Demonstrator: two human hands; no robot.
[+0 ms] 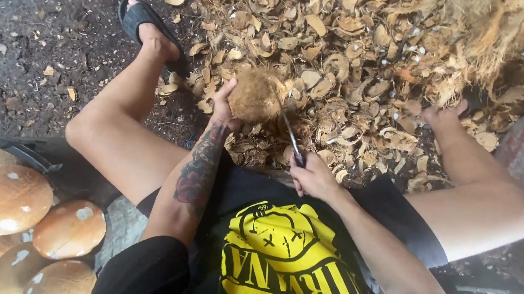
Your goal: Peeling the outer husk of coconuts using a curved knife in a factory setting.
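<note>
Down at the far left, a dark tub (25,153) sits beside the seated person's left knee, filled with peeled coconuts (6,197), pale brown with white patches, piled touching one another. Its far rim shows; the near part runs out of view.

Next, the tattooed left forearm reaches forward between the knees. The left hand (223,105) cups a round, brown, fibrous coconut (255,94) from its left side, fingers curled and pressed against the shell, thumb on the near side. The coconut is held just above the ground litter, beyond the fingertips and a little right of them. It looks nearly round, so its long axis cannot be told.

Right of that, the right hand (313,177) is closed in a fist around the handle of a knife (290,134). The blade's long axis runs from the fist up and to the left, its tip pointing at the coconut's right side and touching or almost touching it.

Beyond both hands and out to the right, broken coconut shells and husk fibre (369,46) lie in a heap covering the ground.
</note>
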